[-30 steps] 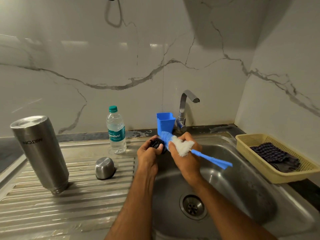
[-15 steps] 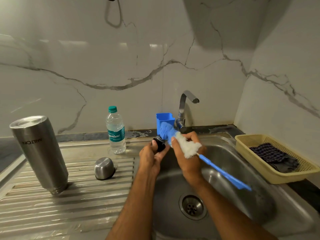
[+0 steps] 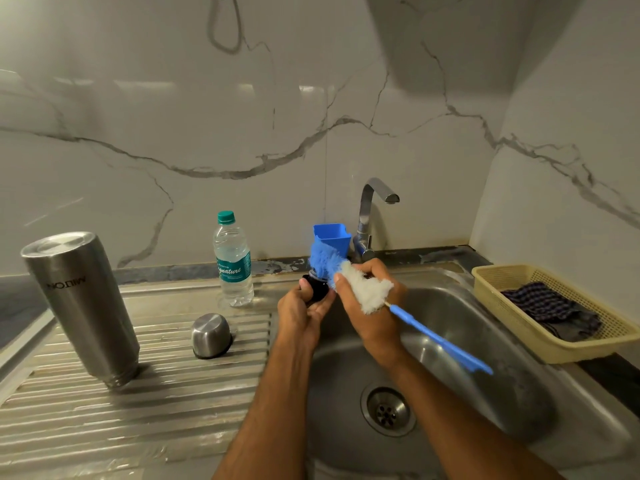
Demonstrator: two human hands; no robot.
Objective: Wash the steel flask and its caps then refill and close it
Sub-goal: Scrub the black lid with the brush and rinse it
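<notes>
White marble-look wall tiles with grey veins back a stainless steel sink (image 3: 519, 393) and its ribbed draining board (image 3: 121, 403). Your left hand (image 3: 299, 313) holds a small black inner cap (image 3: 317, 289), thumb and fingers closed around it, above the basin's left edge. Your right hand (image 3: 372, 306) grips a bottle brush (image 3: 363, 289) by its head: fingers clamped over the fluffy white bristles, blue bristles pressed against the cap just past your fingertips. Its thin blue plastic handle runs down and right from under your palm, over the basin.

Well left of your left hand, the steel flask (image 3: 81, 306) stands mouth-down on the ribbed board, brushed cylinder, lettering inverted. Between it and your left hand lies the domed steel outer cap (image 3: 211, 334), rim down. Beyond your left fingers stands a clear plastic water bottle (image 3: 232, 261), teal cap and label. Behind the brush: a square blue cup (image 3: 332, 235) and chrome tap (image 3: 370, 209). Far right of your right hand, a yellow mesh basket (image 3: 561, 341) holds a checked cloth (image 3: 550, 306).
</notes>
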